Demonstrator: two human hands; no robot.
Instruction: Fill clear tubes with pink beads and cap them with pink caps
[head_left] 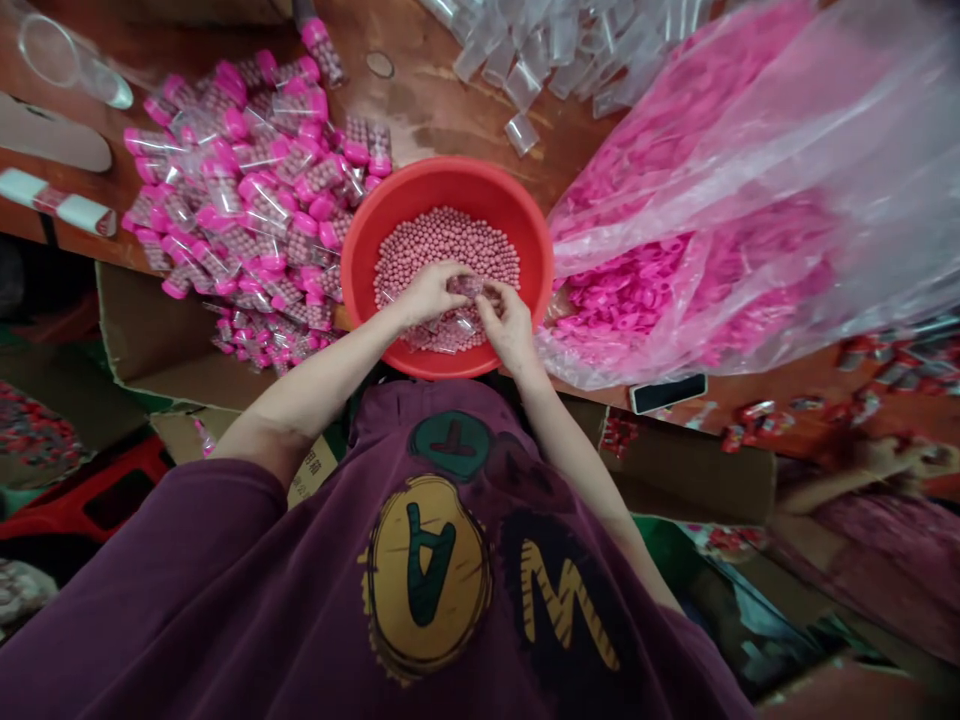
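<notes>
A red plastic bowl (447, 172) full of small pink beads (450, 235) stands in front of my body. Over it, my left hand (435, 292) pinches a small clear plastic container (465, 286) that looks partly filled with beads. My right hand (507, 322) meets it from the other side, thumb and fingers closed at the container's end. Whether the right fingers also hold a cap is hidden. Several more clear containers (457, 328) lie on the beads just below my hands.
Bead-filled bottles with pink caps (255, 190) are heaped left, some in a cardboard box (142, 340). A clear bag (862, 220) of pink plastic parts (630, 285) lies right, by a phone (668, 393). Clear containers (551, 50) lie behind. Another person's arm (847, 480) is far right.
</notes>
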